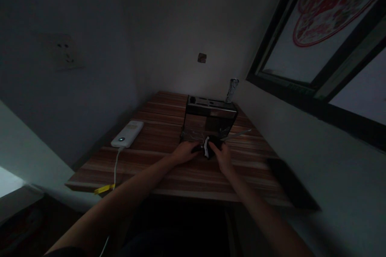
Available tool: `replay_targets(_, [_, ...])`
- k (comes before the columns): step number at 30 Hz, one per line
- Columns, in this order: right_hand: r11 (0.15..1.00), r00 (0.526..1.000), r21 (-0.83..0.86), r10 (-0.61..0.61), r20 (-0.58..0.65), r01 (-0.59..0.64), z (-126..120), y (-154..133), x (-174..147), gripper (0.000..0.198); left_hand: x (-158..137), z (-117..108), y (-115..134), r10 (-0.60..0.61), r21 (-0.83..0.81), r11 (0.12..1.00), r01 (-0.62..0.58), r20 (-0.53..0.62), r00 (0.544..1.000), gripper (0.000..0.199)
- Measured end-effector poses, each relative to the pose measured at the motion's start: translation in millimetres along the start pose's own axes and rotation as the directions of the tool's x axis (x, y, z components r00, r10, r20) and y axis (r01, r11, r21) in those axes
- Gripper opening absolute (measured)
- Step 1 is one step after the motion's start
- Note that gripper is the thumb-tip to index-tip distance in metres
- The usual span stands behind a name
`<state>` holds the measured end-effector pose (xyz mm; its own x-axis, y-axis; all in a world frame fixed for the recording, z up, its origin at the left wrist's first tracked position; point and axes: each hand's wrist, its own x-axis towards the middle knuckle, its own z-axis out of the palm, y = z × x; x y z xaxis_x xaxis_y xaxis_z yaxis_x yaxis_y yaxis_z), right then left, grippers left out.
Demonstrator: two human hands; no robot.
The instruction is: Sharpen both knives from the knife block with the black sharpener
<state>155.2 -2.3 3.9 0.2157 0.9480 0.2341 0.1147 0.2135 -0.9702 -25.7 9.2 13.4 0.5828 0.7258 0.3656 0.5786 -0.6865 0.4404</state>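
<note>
The room is dim. My left hand [184, 152] and my right hand [223, 156] meet over a wooden desk [157, 156], both closed around a small dark object with a white part [207, 147]; what it is I cannot tell. Just behind the hands stands a dark box-like device with a shiny top [208, 118]. A thin pale strip [238, 134] lies to the right of it.
A white power bank [128, 133] lies on the left of the desk, its white cable [116, 168] running off the front edge to a yellow tag. A shiny bottle [232, 89] stands at the back by the wall. A window frame [301, 88] is on the right.
</note>
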Motion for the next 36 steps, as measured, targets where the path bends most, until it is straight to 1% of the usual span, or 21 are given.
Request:
replay_targets(2, [0.998, 0.999, -0.055, 0.005, 0.05, -0.003, 4.8, -0.2, -3.7, 0.034, 0.1, 0.9, -1.6, 0.005, 0.008, 1.0, -0.005, 0.01, 1.0, 0.035])
replay_targets(6, [0.994, 0.999, -0.104, -0.018, 0.047, 0.023, 7.9, -0.4, -6.7, 0.033, 0.4, 1.6, -3.0, 0.004, 0.013, 1.0, -0.005, 0.028, 1.0, 0.036])
replay_targets(13, [1.0, 0.999, -0.025, -0.017, 0.036, 0.018, 8.7, -0.5, -6.6, 0.029, 0.1, 1.3, -3.2, 0.008, 0.013, 1.0, -0.009, 0.011, 1.0, 0.04])
replay_targets(17, [1.0, 1.0, -0.023, -0.004, 0.018, 0.004, 9.2, -4.5, -7.1, 0.028, 0.3, 1.5, -2.8, 0.008, 0.011, 1.0, -0.008, 0.014, 1.0, 0.04])
replay_targets(21, [0.998, 0.999, -0.042, -0.041, 0.027, 0.042, 6.9, -11.1, -7.3, 0.027, 0.6, 1.4, -1.5, -0.015, 0.012, 1.0, 0.015, 0.017, 1.0, 0.039])
replay_targets(24, [0.998, 0.998, -0.021, -0.06, 0.03, 0.061, 4.7, -13.7, -6.7, 0.027, 1.1, 0.8, -0.4, -0.028, 0.007, 1.0, 0.028, 0.012, 1.0, 0.039])
replay_targets(32, [0.996, 0.998, 0.067, -0.064, -0.014, 0.065, 1.1, -11.0, -2.7, 0.031, 3.8, -0.1, -1.6, -0.016, -0.008, 1.0, 0.016, 0.004, 1.0, 0.032])
replay_targets(36, [0.992, 0.993, 0.084, -0.084, -0.084, 0.091, -4.8, -12.4, 1.4, 0.029, 3.3, -3.2, 1.5, -0.017, -0.025, 1.0, 0.017, 0.006, 1.0, 0.029])
